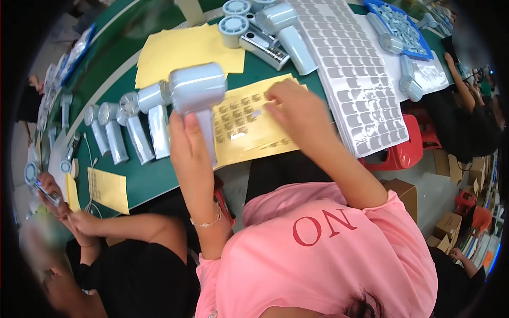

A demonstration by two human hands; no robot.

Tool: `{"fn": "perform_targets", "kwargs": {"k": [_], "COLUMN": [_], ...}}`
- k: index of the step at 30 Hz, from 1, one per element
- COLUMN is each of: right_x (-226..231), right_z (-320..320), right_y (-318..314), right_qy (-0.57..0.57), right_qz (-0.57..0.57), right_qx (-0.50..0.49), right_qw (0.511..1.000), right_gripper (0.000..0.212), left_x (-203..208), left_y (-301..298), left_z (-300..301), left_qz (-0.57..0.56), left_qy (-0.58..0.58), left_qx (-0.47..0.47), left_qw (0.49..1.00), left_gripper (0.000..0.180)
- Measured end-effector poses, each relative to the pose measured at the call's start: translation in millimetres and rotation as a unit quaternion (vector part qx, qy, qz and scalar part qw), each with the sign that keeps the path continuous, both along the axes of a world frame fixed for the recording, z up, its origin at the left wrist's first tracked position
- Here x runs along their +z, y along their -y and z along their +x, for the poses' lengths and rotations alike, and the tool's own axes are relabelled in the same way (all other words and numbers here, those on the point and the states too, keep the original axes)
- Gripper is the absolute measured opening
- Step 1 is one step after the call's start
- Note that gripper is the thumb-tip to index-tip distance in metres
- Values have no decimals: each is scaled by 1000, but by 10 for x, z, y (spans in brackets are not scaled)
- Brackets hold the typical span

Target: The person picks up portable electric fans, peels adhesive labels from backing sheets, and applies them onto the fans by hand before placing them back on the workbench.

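Observation:
In my left hand (pixel 188 143) is a light blue handheld fan (pixel 197 87), upright, with its thick round head at the top and my fingers wrapped round the handle. My right hand (pixel 299 111) is over a yellow label sheet (pixel 236 151) that carries rows of small dark printed labels. Motion smears the right fingers, which look bent, and I cannot make out anything between them. A small pale spot lies on the sheet beside the fingertips.
Several more fans (pixel 137 130) lie left of my left hand, and others are heaped behind the yellow sheets (pixel 175 50). A stack of grey label sheets (pixel 366 100) is on the right, near a blue tray (pixel 405 32) of small parts. A co-worker's hand (pixel 49 183) holds a fan at left.

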State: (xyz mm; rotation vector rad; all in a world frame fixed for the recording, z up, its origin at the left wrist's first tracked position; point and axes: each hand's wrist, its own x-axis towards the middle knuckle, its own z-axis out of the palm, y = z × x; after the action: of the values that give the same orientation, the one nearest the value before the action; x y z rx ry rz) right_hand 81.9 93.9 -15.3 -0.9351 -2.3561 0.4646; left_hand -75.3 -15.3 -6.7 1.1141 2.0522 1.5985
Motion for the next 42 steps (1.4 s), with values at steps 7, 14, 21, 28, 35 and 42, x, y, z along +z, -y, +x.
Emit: {"fn": "perform_targets", "kwargs": {"k": [7,14,21,28,35,42], "right_x": [293,372,214,278,302,414], "right_z": [1129,1146,1191,1200,1355,1694], "right_y": [-699,-881,-909,-881,-776,-314], "right_qy": [80,143,129,105,56,-233], "right_qz": [-90,-108,-46,-21,-24,-207], "right_qx": [-16,151,206,213,166,43], "right_qw": [993,972,969,971,984,949], "right_gripper": [17,15,25,13,13,22], "left_x": [-28,0,52,85,-17,234], "left_y": [1,-358,-325,-349,-298,-94], "left_z": [-3,281,365,332,244,60], "left_qz": [82,144,125,139,132,-129], "left_qy": [382,700,647,571,539,57], "left_qx": [-112,-265,-178,-148,-140,-73], "left_qw": [914,647,731,795,820,987], "left_gripper": [54,60,57,42,50,43]}}
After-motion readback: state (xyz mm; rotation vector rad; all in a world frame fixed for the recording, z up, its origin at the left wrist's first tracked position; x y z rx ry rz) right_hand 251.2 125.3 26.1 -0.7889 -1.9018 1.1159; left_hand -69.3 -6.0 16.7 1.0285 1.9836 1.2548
